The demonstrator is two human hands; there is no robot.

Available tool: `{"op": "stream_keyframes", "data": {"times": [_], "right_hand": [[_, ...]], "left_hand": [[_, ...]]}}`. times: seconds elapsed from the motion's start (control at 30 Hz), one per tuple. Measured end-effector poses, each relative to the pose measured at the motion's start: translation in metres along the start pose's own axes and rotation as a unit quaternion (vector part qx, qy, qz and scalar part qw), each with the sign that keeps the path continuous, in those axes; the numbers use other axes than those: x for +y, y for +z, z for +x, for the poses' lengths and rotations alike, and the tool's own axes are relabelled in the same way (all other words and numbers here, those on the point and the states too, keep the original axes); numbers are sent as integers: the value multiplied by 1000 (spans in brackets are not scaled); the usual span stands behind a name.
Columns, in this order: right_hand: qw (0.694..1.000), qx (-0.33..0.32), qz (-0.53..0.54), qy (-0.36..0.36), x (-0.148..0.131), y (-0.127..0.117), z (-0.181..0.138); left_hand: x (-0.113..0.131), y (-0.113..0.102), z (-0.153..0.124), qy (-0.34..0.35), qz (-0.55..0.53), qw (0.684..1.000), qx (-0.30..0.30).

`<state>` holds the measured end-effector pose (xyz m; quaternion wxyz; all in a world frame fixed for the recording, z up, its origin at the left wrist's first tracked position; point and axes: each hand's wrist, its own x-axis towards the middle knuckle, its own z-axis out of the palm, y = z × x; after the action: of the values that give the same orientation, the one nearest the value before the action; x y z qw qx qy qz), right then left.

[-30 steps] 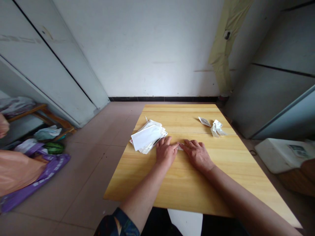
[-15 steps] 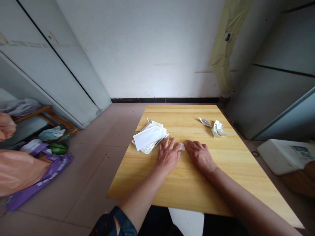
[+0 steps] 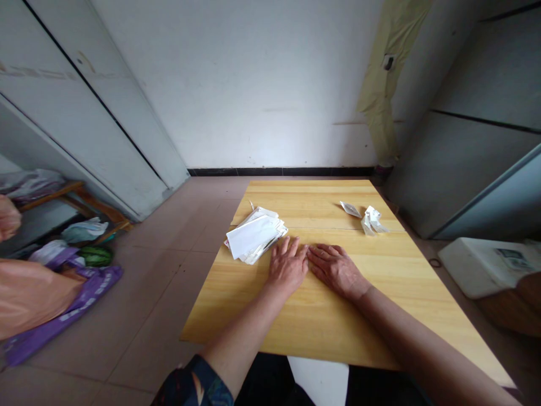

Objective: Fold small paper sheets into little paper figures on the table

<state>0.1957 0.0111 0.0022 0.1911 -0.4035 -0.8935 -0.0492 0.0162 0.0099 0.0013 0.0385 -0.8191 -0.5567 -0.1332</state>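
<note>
My left hand (image 3: 288, 265) lies flat, palm down, on the wooden table (image 3: 380, 282), fingers stretched out. My right hand (image 3: 336, 268) lies flat beside it, its fingertips touching the left hand's fingers. Whatever small white paper was between them is now hidden under the fingers. A stack of white paper sheets (image 3: 255, 235) sits just left of my left hand, near the table's left edge.
Several small folded white paper pieces (image 3: 369, 219) lie at the far right of the table. On the floor to the left are purple and orange bags (image 3: 51, 293) and a watermelon (image 3: 95, 255). A white appliance (image 3: 486, 265) stands at right.
My right hand slid left until its fingers met my left hand, covering the small white paper piece that showed between the hands half a second ago.
</note>
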Motion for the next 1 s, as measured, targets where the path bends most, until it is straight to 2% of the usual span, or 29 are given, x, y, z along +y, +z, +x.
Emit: {"op": "stream_keyframes", "data": {"times": [0.3, 0.43, 0.6, 0.77, 1.0], "right_hand": [[1000, -6, 1, 7, 2, 2, -5], [1000, -9, 7, 13, 0, 1, -4], [1000, -16, 13, 16, -1, 0, -4], [999, -30, 22, 20, 1, -1, -5], [998, -48, 21, 18, 4, -3, -6]], "left_hand": [[-7, 4, 3, 77, -21, 996, -29], [-11, 7, 0, 102, -42, 994, -16], [-12, 5, -2, 173, -72, 982, -8], [-17, 4, 0, 165, -109, 980, -23], [-31, -4, 6, 181, -142, 969, -84]]}}
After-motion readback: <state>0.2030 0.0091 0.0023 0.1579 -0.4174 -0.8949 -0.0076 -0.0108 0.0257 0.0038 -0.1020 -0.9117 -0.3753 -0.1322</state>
